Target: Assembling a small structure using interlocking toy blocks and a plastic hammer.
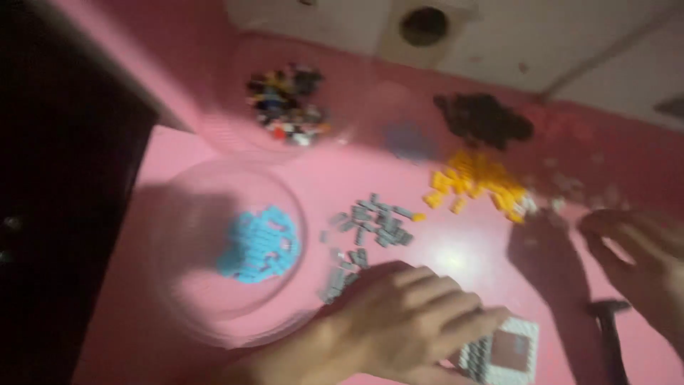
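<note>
My left hand (410, 317) lies palm down on the pink table, its fingertips touching a small square baseplate (509, 353) partly covered with grey bricks. A loose pile of grey bricks (367, 232) lies just beyond its knuckles. My right hand (641, 260) hovers at the right edge, fingers curled and apart; the blur hides whether a small piece is pinched in them. Yellow bricks (474, 182) lie beyond it, and a black tool (609, 324) lies below it.
A clear bowl (178, 214) at the left holds light blue bricks (260, 246). Another clear bowl with mixed coloured bricks (288, 103) stands at the back. Dark bricks (484, 117) and a bluish pile (410, 139) lie farther back. A dark surface borders the left.
</note>
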